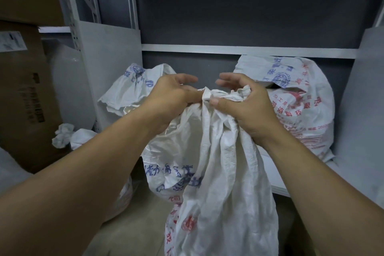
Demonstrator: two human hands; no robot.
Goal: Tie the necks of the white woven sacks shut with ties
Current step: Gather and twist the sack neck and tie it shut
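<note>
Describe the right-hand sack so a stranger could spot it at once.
Find the grey metal shelving. On the low white board at its right lies a bulging white woven sack. Unlike its slack neighbours, it is stuffed round, with big red print on its side.

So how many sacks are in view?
4: held sack in front, open sack behind left, full sack right, tied sack by the box. More may be hidden.

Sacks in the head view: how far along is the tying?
Done: perhaps the low left sack, which looks bunched shut. In hand: the left hand and right hand grip the front sack at its gathered neck; no tie clearly shows. Left: the back left sack gapes open; the right sack cannot be judged.
</note>
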